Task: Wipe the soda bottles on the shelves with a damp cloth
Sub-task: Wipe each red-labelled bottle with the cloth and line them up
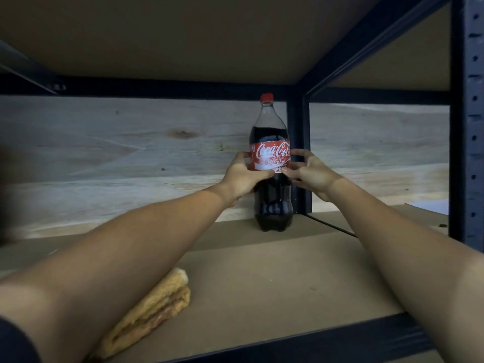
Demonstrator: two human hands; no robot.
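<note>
Shelf corner: both hands hold bottle

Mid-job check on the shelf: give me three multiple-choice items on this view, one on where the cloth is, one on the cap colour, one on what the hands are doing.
1. Where does the yellow cloth lie?
A. draped over the bottle
B. on the shelf board near the front edge, under the left forearm
C. in the right hand

2. What colour is the cap of the cola bottle?
A. red
B. white
C. blue

3. What is the bottle's state?
A. lying on its side
B. lifted clear of the shelf
C. upright on the shelf board, with the left hand gripping it at the label

Answers: 1 B, the folded cloth rests on the board, apart from the bottle. 2 A, the cap reads red. 3 C, its base sits on the board, and the right hand has curled fingers at the label's other side.
</note>
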